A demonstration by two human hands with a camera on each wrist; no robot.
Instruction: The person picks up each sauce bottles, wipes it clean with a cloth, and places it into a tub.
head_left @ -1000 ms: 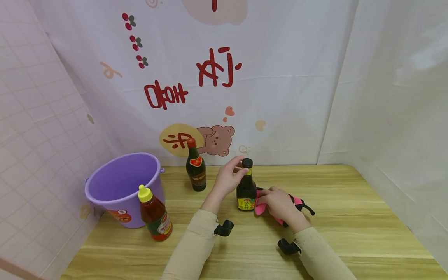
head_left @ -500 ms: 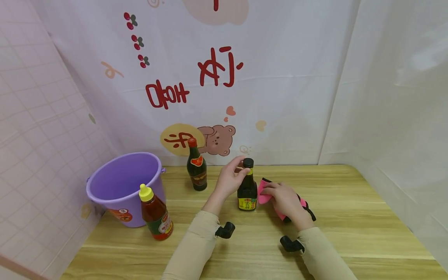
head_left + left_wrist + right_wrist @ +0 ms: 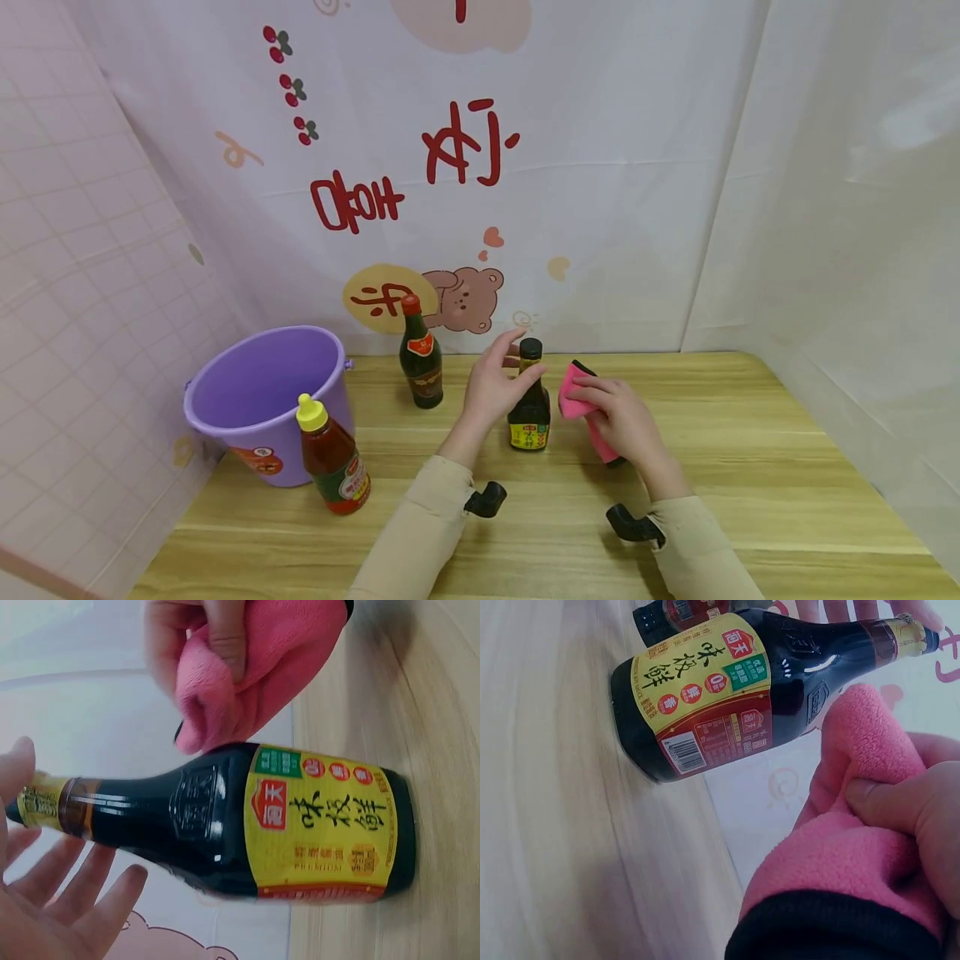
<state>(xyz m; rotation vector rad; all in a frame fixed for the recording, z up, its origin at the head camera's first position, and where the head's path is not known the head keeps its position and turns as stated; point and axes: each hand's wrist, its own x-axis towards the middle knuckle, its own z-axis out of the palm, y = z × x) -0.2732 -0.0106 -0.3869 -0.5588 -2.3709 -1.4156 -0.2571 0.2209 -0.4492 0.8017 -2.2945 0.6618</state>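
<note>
A dark soy sauce bottle [image 3: 529, 410] with a yellow label and black cap stands upright on the table. My left hand [image 3: 492, 390] is around its neck with fingers spread and thumb lifted; the left wrist view has the fingers [image 3: 112, 900] loose beside the neck, not gripping. Just right of the bottle, my right hand [image 3: 624, 418] pinches a pink cloth [image 3: 576, 394] with black edging, bunched between thumb and fingers. In the right wrist view the folded cloth [image 3: 870, 735] is beside the bottle's shoulder; whether they touch I cannot tell.
A purple bucket [image 3: 262, 429] stands at the left, with a red sauce bottle with a yellow cap [image 3: 335, 462] in front of it. Behind, a dark green bottle with a red cap [image 3: 422, 362] is upright near the back wall. The wooden table [image 3: 750, 467] extends right.
My right hand has lifted the cloth up and slightly right, off its spread position on the table. My left fingers have opened away from the bottle's neck. The bottle stays put.
</note>
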